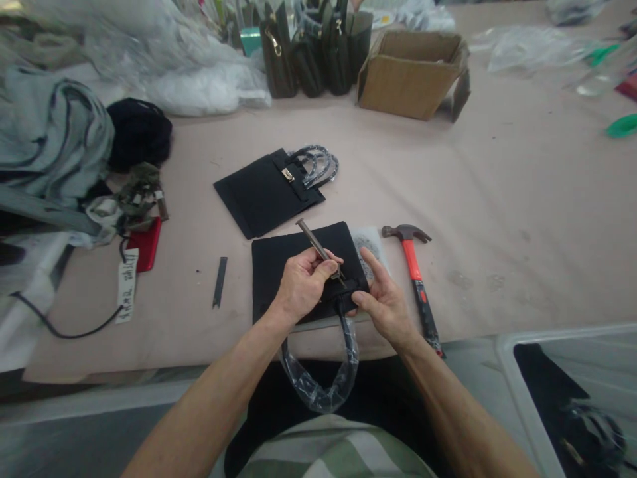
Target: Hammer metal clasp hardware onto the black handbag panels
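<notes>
A black bag panel (279, 265) lies at the table's front edge, its plastic-wrapped handle (318, 395) hanging toward me. My left hand (306, 282) is closed around a slim metal tool (311, 238), which slants with its lower end at the strap near the panel's right edge. My right hand (385, 299) holds the panel's right corner between thumb and fingers, the index finger raised. Under the panel, a speckled pad (367, 249) shows at the right. A hammer (412, 259) with a red and black grip lies right of my right hand.
Another black panel (263, 192) with wrapped handles and a gold clasp lies behind. Dark bags (281, 60) and a cardboard box (403, 76) stand at the back. A dark strip (219, 282), red item (145, 245) and cloth (54, 139) are left; a grey bin (507, 345) is right.
</notes>
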The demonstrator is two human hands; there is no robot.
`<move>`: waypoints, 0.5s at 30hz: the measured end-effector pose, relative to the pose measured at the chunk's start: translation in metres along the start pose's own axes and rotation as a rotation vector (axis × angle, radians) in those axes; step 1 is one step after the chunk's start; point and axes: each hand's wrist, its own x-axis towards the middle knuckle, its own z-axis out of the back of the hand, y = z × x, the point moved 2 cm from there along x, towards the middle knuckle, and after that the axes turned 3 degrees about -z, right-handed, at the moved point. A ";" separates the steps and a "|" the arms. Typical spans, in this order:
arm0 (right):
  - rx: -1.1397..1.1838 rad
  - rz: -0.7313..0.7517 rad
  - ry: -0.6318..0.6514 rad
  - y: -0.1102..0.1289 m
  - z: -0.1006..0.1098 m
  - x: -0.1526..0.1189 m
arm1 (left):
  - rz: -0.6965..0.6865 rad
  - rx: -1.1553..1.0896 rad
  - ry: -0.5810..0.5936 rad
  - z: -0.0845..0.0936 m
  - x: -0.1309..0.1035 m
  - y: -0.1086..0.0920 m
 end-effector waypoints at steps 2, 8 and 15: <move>0.004 0.007 0.002 -0.002 0.001 0.000 | -0.006 0.017 0.005 -0.002 -0.001 0.000; 0.074 -0.009 0.056 -0.010 0.006 -0.003 | -0.044 0.087 0.018 -0.008 -0.005 -0.001; 0.086 -0.035 0.163 -0.011 0.011 -0.008 | -0.122 0.204 0.020 -0.009 -0.004 0.006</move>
